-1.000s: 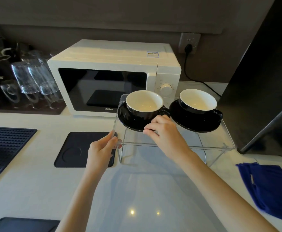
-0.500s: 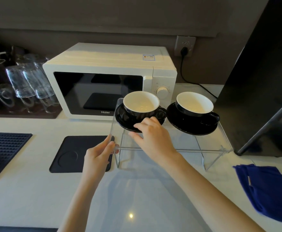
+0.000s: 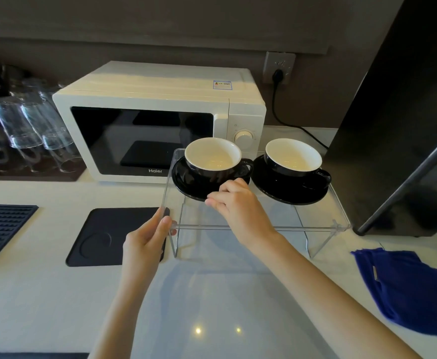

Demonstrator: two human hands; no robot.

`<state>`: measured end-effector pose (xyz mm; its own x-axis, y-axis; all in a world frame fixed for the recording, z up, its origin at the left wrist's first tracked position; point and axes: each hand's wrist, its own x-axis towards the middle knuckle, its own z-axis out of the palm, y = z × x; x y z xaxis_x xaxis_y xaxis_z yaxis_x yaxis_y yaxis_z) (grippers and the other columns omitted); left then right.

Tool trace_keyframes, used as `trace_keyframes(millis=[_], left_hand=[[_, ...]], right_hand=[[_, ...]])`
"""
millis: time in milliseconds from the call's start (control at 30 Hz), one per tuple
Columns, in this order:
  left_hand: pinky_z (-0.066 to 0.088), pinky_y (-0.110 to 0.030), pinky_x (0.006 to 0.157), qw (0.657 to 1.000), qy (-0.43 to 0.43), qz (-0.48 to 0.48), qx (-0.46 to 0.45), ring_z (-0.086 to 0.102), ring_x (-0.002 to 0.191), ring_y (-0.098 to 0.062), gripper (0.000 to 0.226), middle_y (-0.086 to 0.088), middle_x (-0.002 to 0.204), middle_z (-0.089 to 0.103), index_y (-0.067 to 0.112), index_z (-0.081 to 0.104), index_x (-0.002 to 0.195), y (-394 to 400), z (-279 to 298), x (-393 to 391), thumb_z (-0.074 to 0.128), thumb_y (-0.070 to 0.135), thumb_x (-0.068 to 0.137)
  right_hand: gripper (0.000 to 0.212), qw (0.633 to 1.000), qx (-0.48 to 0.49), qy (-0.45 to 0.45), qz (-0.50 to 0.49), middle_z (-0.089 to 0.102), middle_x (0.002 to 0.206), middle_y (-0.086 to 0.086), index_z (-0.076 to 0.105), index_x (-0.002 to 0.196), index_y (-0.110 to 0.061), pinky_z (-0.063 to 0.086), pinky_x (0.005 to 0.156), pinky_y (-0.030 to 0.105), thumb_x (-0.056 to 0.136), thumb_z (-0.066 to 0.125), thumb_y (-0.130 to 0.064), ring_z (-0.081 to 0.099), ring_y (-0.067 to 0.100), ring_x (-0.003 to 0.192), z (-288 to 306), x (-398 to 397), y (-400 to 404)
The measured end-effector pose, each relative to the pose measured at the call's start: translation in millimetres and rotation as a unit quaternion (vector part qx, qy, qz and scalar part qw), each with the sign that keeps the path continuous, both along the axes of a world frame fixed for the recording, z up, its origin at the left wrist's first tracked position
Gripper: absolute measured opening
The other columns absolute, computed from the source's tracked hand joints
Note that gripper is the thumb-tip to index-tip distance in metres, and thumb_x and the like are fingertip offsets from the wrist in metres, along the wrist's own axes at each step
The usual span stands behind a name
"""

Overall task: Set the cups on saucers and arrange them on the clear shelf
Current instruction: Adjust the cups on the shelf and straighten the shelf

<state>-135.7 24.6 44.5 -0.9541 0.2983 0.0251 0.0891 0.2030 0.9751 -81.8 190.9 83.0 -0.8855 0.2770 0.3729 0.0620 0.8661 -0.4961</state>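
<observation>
The clear shelf (image 3: 259, 216) on the counter (image 3: 56, 294) is pinched at its front-left corner by the left hand (image 3: 147, 239). The left saucer (image 3: 186, 181), carrying its cup (image 3: 213, 158), is pinched at the rim by the right hand (image 3: 234, 203). The right cup (image 3: 294, 158) is seated on its saucer (image 3: 287, 191). Glazed ceramic is judged slippery and fragile, best taken by the saucer rims.

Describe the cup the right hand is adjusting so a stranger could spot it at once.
Find the white microwave; in front of its dial stands a clear shelf carrying two black cups with white insides. The one meant is the left cup, on the saucer whose front rim the right hand touches.
</observation>
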Motion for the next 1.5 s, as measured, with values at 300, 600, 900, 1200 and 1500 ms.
trace_keyframes(millis=[300, 600, 900, 1200, 1500], left_hand=[[0.047, -0.033, 0.074, 1.000, 0.006, 0.007, -0.016, 0.060, 0.080, -0.009, 0.043, 0.008, 0.086, 0.071, 0.021, 0.051, 0.129, 0, 2, 1, 0.049, 0.034, 0.087], [0.048, -0.036, 0.081, 1.000, 0.000, -0.005, -0.030, 0.061, 0.089, -0.012, 0.042, 0.009, 0.084, 0.070, 0.018, 0.053, 0.127, -2, 5, -2, 0.049, 0.032, 0.088], [0.045, -0.023, 0.066, 0.998, -0.027, -0.057, -0.015, 0.059, 0.104, -0.019, 0.034, -0.009, 0.116, 0.066, 0.012, 0.058, 0.119, -5, 15, -9, 0.050, 0.023, 0.088], [0.046, -0.030, 0.069, 1.000, -0.014, -0.010, 0.005, 0.059, 0.078, -0.015, 0.040, 0.005, 0.085, 0.070, 0.021, 0.051, 0.128, 0, 3, 0, 0.048, 0.030, 0.089], [0.043, -0.033, 0.079, 0.999, -0.023, 0.010, 0.043, 0.057, 0.095, -0.015, 0.038, 0.017, 0.086, 0.061, 0.018, 0.050, 0.128, 6, 10, 10, 0.046, 0.024, 0.091]], right_hand=[[0.020, 0.999, -0.024, 0.005, 0.037, 0.063, 0.090, 0.014, 0.070, 0.099, -0.007, 0.036, 0.075, 0.023, 0.085, 0.060, -0.017, 0.040, 0.012, 0.090, -2, 5, 21], [0.020, 0.999, -0.033, 0.021, 0.036, 0.064, 0.092, 0.012, 0.071, 0.099, -0.010, 0.033, 0.075, 0.016, 0.084, 0.061, -0.017, 0.049, 0.018, 0.093, -5, 6, 25], [0.021, 0.998, 0.002, 0.041, 0.041, 0.064, 0.092, 0.016, 0.069, 0.100, -0.005, 0.043, 0.075, 0.029, 0.084, 0.060, -0.015, 0.051, 0.024, 0.096, -7, 4, 21], [0.033, 0.992, 0.046, 0.117, -0.024, 0.069, 0.098, 0.007, 0.064, 0.106, -0.008, 0.041, 0.081, 0.020, 0.089, 0.045, -0.028, 0.050, 0.013, 0.097, -3, 26, 25], [0.023, 0.974, 0.061, 0.067, -0.207, 0.061, 0.103, 0.014, 0.064, 0.107, -0.005, 0.051, 0.067, 0.033, 0.089, 0.053, -0.012, 0.060, 0.026, 0.087, -14, 83, 74]])
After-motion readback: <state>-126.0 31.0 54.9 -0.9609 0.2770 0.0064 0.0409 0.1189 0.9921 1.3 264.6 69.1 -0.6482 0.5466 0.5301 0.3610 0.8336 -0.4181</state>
